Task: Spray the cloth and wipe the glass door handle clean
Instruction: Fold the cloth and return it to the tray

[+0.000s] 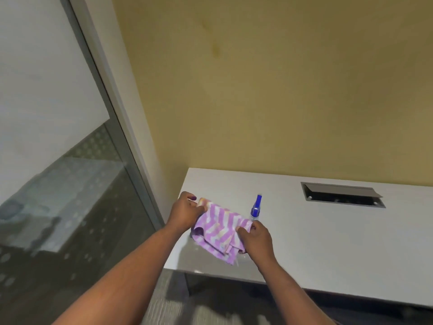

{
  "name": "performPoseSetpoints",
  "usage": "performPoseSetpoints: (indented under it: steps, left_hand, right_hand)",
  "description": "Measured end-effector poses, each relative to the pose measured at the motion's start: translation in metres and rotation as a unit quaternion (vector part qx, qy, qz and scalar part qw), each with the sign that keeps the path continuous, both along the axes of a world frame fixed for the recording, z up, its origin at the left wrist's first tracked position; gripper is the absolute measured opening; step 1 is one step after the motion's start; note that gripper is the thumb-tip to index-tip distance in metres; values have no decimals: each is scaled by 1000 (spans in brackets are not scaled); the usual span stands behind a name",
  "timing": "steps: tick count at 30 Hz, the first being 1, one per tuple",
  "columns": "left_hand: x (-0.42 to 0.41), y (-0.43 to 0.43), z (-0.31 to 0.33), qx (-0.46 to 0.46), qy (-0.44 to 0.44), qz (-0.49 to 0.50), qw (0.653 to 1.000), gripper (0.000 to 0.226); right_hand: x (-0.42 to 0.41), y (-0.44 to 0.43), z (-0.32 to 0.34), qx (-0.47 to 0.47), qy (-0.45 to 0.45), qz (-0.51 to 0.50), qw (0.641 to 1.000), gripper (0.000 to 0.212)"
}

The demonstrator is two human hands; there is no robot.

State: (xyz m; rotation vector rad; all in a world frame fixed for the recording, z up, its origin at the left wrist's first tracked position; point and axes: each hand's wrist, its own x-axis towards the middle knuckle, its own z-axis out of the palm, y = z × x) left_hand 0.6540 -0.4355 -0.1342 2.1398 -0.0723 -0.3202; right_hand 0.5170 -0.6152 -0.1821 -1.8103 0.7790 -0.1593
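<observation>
A purple and white striped cloth [218, 231] is stretched between my two hands just above the left end of a white desk [328, 242]. My left hand [185, 213] pinches its far left corner. My right hand [256, 236] grips its right edge. A small spray bottle [255, 207] with a blue nozzle stands on the desk just behind the cloth, close to my right hand. The glass door [58, 148] fills the left side of the view; its handle is not in view.
A grey cable slot [342, 194] with an open flap is set into the desk at the back right. A yellow wall [281, 90] rises behind the desk. The door's grey frame [121, 127] runs between the glass and the desk. Grey carpet [175, 306] lies below.
</observation>
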Motion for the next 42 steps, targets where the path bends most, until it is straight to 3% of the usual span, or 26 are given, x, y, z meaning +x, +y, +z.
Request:
performPoseSetpoints:
  steps: [10, 17, 20, 26, 30, 35, 39, 42]
  left_hand:
    - [63, -57, -74, 49, 48, -93, 993, 10]
    - [87, -82, -120, 80, 81, -190, 975, 40]
    - [94, -90, -140, 96, 82, -211, 969, 43]
    - [96, -106, -172, 122, 86, -262, 953, 39]
    - [92, -112, -193, 158, 2, -325, 932, 25]
    - [88, -117, -203, 156, -50, -334, 928, 18]
    - [86, -115, -206, 223, -129, -425, 868, 23]
    - [85, -115, -207, 243, -151, -423, 860, 24]
  right_hand:
    - [38, 4, -84, 76, 83, -118, 987, 34]
    - [53, 4, -122, 135, 123, -183, 966, 39]
    - [60, 4, -134, 109, 141, -177, 968, 42]
    - [73, 7, -146, 178, 135, -205, 953, 30]
    - [79, 4, -146, 138, 166, -200, 956, 24]
    - [81, 5, -153, 144, 156, -214, 953, 12]
    - [84, 7, -160, 113, 184, -195, 957, 22]
    - [85, 5, -162, 109, 195, -186, 957, 27]
